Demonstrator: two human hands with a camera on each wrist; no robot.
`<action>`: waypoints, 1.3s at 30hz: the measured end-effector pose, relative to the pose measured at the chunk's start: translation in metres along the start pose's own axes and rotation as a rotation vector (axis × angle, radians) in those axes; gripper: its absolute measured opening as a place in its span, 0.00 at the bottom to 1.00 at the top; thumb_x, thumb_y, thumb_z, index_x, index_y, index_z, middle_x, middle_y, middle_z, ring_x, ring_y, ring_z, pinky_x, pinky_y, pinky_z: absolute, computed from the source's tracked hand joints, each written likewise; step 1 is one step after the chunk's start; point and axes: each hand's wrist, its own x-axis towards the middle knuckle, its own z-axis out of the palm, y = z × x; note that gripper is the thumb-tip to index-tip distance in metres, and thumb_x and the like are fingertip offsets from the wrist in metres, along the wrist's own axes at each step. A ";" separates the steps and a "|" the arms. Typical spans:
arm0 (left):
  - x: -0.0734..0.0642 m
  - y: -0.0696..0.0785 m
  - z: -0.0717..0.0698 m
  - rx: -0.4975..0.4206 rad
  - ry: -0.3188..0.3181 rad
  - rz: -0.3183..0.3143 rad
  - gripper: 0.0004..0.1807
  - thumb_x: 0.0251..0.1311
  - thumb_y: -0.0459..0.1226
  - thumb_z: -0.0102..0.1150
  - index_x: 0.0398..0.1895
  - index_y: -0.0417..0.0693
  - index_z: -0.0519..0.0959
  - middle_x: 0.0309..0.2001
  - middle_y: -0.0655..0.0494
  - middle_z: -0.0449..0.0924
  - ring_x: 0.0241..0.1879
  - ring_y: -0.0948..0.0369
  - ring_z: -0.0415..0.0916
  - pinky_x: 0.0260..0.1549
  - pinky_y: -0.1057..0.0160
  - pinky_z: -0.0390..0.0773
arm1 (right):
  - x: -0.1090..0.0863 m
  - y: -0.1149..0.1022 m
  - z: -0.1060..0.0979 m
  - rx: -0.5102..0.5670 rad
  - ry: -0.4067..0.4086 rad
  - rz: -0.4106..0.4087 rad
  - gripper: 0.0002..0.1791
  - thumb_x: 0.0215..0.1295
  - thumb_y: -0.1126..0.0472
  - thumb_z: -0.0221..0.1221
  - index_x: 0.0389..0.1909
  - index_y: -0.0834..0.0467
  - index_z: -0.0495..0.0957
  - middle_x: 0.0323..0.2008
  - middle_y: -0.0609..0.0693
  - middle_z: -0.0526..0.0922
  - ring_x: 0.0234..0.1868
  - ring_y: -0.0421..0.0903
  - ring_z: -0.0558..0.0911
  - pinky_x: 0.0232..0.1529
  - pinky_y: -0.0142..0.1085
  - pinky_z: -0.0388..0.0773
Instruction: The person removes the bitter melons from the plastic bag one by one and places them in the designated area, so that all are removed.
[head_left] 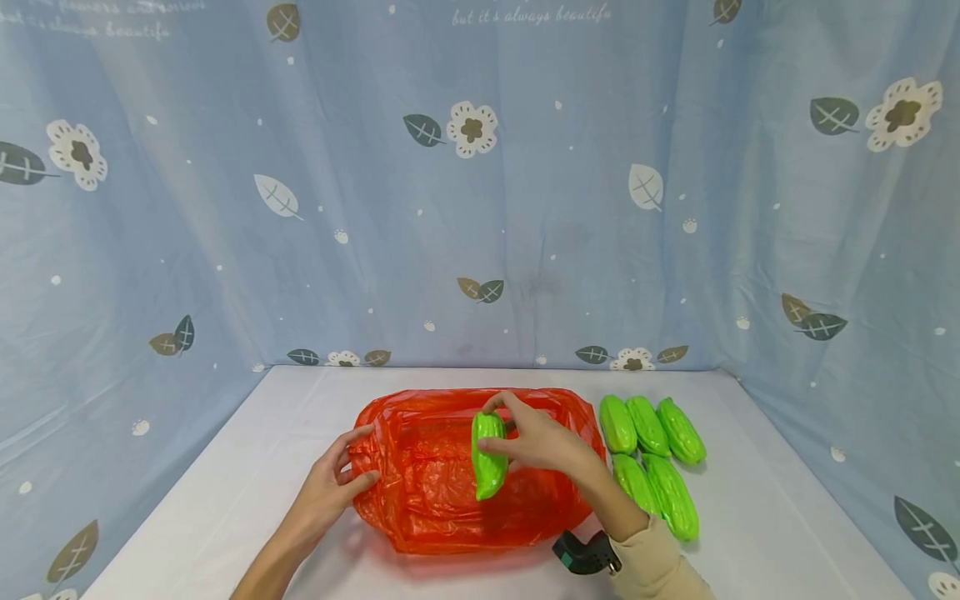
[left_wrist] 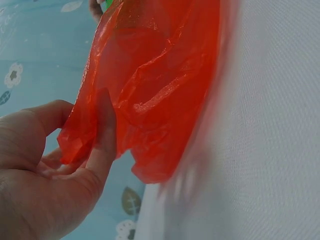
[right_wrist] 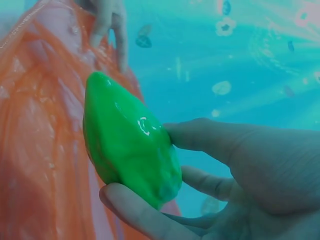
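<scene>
A red plastic bag [head_left: 450, 500] lies spread on the white table, thin and crinkled. At its left end my left hand [head_left: 330, 477] holds the edge, and the left wrist view shows the red film [left_wrist: 150, 95] running between its thumb and fingers. Above the bag, my right hand [head_left: 536, 437] grips a glossy green gourd-shaped vegetable [head_left: 488, 458] between thumb and fingers. Seen from the right wrist, this green vegetable [right_wrist: 127, 140] has a pointed end that faces away from the palm.
Several more green vegetables [head_left: 681, 432] lie in two rows on the table just right of the bag. A black wrist device [head_left: 585, 552] shows by the right sleeve [head_left: 660, 562]. Behind the white table [head_left: 780, 500] hangs a blue patterned curtain [head_left: 525, 225].
</scene>
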 end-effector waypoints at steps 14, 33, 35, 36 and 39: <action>0.002 0.001 -0.002 -0.005 -0.011 0.006 0.36 0.54 0.34 0.60 0.65 0.59 0.57 0.61 0.44 0.64 0.51 0.51 0.73 0.39 0.60 0.81 | -0.029 0.004 -0.030 0.030 0.056 0.011 0.29 0.54 0.47 0.61 0.55 0.47 0.61 0.44 0.53 0.76 0.36 0.43 0.80 0.32 0.39 0.81; 0.003 0.000 -0.002 -0.006 -0.016 0.008 0.35 0.54 0.34 0.60 0.65 0.58 0.58 0.61 0.44 0.64 0.52 0.51 0.73 0.39 0.60 0.81 | -0.063 0.029 -0.066 0.012 0.088 0.014 0.31 0.55 0.47 0.60 0.58 0.48 0.59 0.51 0.63 0.70 0.28 0.47 0.81 0.31 0.41 0.81; 0.003 0.000 -0.002 -0.006 -0.016 0.008 0.35 0.54 0.34 0.60 0.65 0.58 0.58 0.61 0.43 0.64 0.52 0.50 0.73 0.39 0.60 0.81 | -0.067 0.031 -0.070 0.008 0.095 0.015 0.31 0.56 0.47 0.59 0.58 0.47 0.59 0.52 0.63 0.70 0.32 0.48 0.81 0.31 0.40 0.81; 0.003 0.000 -0.002 -0.004 -0.014 0.008 0.35 0.54 0.34 0.60 0.65 0.59 0.58 0.61 0.44 0.64 0.52 0.50 0.73 0.39 0.60 0.81 | -0.069 0.033 -0.071 0.004 0.099 0.018 0.30 0.56 0.47 0.59 0.58 0.47 0.60 0.53 0.63 0.70 0.34 0.48 0.81 0.31 0.40 0.81; 0.002 0.000 -0.002 -0.003 -0.012 0.006 0.36 0.54 0.34 0.60 0.65 0.59 0.58 0.61 0.44 0.64 0.51 0.51 0.73 0.39 0.60 0.81 | -0.074 0.037 -0.075 0.011 0.105 0.021 0.29 0.57 0.47 0.59 0.57 0.46 0.60 0.54 0.63 0.70 0.41 0.50 0.80 0.31 0.39 0.81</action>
